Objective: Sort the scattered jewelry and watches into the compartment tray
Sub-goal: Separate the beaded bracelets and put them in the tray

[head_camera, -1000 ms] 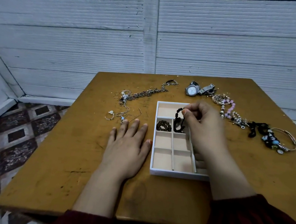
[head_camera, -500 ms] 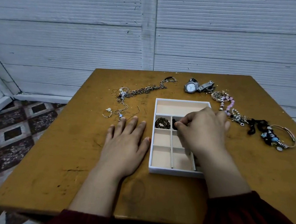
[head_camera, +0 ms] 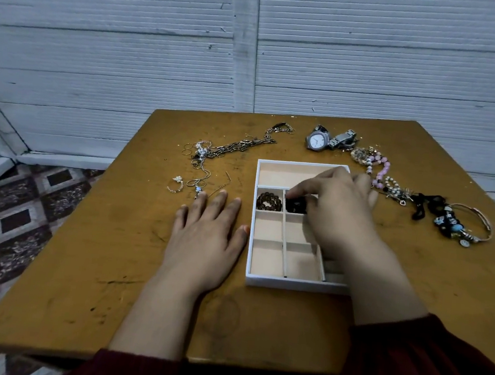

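The black bracelet (head_camera: 295,206), being pinched or merely pressed (unclear) by the curled right hand (head_camera: 338,209), is best being coiled wholly within its tray (head_camera: 291,283) compartment, the left hand (head_camera: 204,240) lying spread.

Objects in view, by count.

- **Furniture and tray:** one wooden table (head_camera: 103,264); one white compartment tray (head_camera: 291,284).
- **Compartments:** one wide and seven small at least partly visible. Any others are hidden under the right hand (head_camera: 338,209).
- **Bracelets in the tray:** two, namely one brown bead bracelet (head_camera: 269,201) and one black bead bracelet (head_camera: 294,206).
- **Loose on the table:**
  - one silver wristwatch (head_camera: 317,140)
  - one ring (head_camera: 176,185)
  - one tangle of chains (head_camera: 228,150), strands too knotted to count
  - one pink bead bracelet (head_camera: 381,171)
  - one white bead bracelet (head_camera: 393,184)
  - one blue charm bracelet (head_camera: 450,224)
  - one rose-gold bangle (head_camera: 481,216)
- **Hands:** two, the right hand and the left hand (head_camera: 207,238).
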A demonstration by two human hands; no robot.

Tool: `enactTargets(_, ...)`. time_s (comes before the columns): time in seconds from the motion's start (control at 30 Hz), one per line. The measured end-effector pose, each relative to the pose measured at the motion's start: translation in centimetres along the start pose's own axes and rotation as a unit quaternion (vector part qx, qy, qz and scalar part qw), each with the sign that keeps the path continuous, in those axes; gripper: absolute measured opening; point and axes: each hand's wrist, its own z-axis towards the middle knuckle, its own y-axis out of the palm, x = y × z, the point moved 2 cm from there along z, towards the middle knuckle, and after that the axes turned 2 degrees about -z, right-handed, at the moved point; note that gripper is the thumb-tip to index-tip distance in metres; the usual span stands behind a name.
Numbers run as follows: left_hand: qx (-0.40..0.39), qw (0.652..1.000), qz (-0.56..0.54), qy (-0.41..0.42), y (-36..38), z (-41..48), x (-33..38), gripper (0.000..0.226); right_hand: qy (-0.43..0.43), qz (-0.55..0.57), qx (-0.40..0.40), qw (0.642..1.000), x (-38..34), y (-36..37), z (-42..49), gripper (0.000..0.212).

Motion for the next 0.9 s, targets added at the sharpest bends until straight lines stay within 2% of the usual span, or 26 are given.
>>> enactTargets(0.27, 0.000, 1.000, 0.000, 0.000, 0.09, 0.05, -0.05, 0.055, 0.001, -0.019, -0.032, 0.999, 0.00, -0.10, -0.20, 0.042)
enactTargets(0.5, -0.001, 1.000, -0.004, 0.000, 0.07, 0.06, -0.05, 0.055, -0.003, -0.008, -0.023, 1.000, 0.09, -0.01, -0.23, 0.040)
enactTargets(0.67, 0.002, 1.000, -0.009, 0.000, 0.03, 0.10, -0.02, 0.055, 0.021, 0.064, 0.020, 0.998, 0.26, -0.04, -0.01, 0.030)
enactTargets(0.9, 0.006, 1.000, -0.026, 0.000, 0.02, 0.13, -0.03, 0.055, -0.019, 0.106, 0.069, 0.992, -0.69, -0.36, -0.33, 0.020)
